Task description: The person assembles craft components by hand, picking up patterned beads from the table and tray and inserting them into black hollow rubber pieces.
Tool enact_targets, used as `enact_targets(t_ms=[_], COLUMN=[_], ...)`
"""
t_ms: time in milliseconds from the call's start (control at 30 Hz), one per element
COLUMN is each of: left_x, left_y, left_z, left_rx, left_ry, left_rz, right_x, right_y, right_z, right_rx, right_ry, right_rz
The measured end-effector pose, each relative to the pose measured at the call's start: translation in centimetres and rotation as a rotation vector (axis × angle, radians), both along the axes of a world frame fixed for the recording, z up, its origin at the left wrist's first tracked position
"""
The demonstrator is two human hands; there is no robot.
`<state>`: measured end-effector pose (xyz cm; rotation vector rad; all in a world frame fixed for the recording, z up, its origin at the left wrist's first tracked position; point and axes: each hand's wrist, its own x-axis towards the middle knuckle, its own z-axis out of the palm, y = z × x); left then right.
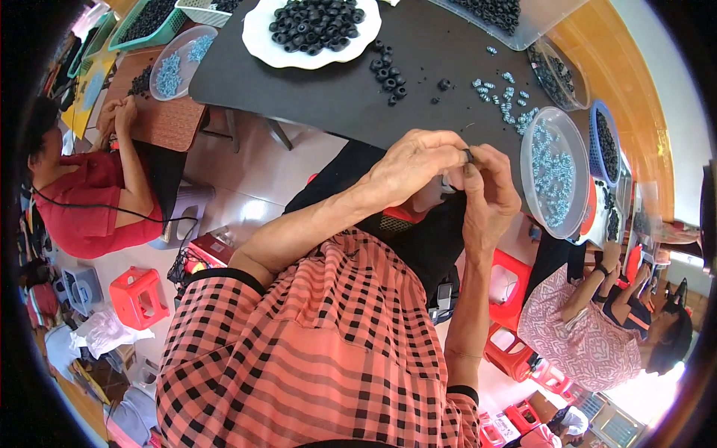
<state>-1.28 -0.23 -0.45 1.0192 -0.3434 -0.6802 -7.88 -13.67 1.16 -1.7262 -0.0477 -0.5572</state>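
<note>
My left hand (407,170) and my right hand (490,193) meet just off the table's near edge, above my lap. Their fingertips pinch a small black ring-like piece (468,155) between them; the fingers partly hide it. Beyond them, loose black round pieces with holes (387,75) lie on the dark table (314,93). More of these fill a white scalloped plate (255,46) at the far side. To the right, small shiny blue pieces (508,108) are scattered beside a round clear tub (529,168) holding many more of them.
At the far right stand a clear round container (579,93) and a blue basket (595,153) with black pieces. A large clear bin (523,37) sits at the back. A person in red (89,216) works at the left table, another in a patterned top (579,328) at right. Red stools (138,299) stand on the floor.
</note>
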Motion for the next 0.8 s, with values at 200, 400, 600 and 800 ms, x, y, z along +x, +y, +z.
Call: enact_targets(t_ms=[200, 400, 600, 800], left_x=[-1.0, -2.2, -2.2, -1.7], left_y=[0.7, 1.8, 2.3, 2.4], left_z=[0.1, 0.1, 0.6, -0.6], left_rx=[-0.013, -0.068, -0.052, -0.002], left_ry=[-0.040, -0.149, -0.095, 0.037], left_rz=[0.017, 0.032, 0.035, 0.005], right_x=[-1.1, -2.1, -2.2, -1.9], right_y=[0.7, 2.3, 2.8, 3.6], right_z=[-0.1, -0.7, -0.5, -0.8], right_rx=[-0.240, -0.189, -0.228, -0.241], right_ry=[-0.060, -0.094, -0.099, -0.110], right_rz=[-0.028, -0.049, -0.065, -0.081])
